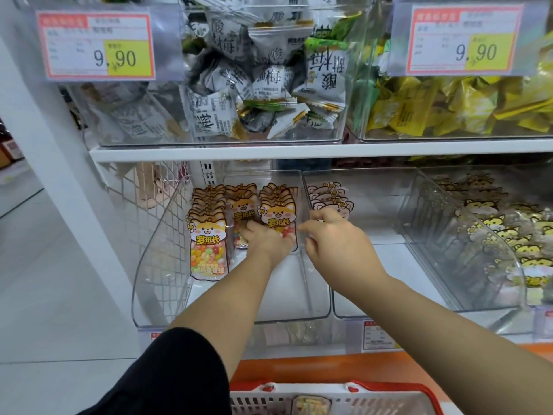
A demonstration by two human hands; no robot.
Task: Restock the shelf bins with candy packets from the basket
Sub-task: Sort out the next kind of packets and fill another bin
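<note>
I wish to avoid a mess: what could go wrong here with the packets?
1. The packets stand in loose rows; the left hand on them might topple a row into the bare front of the bin.
2. The right hand is at the wall beside the pale packets; kinds could get mixed.

Basket [374,401] mostly below the bottom edge; small print on price tag [98,44] blurred

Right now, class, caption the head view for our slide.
In a clear shelf bin, left hand holds candy packets; right hand hovers beside; basket waits below.
</note>
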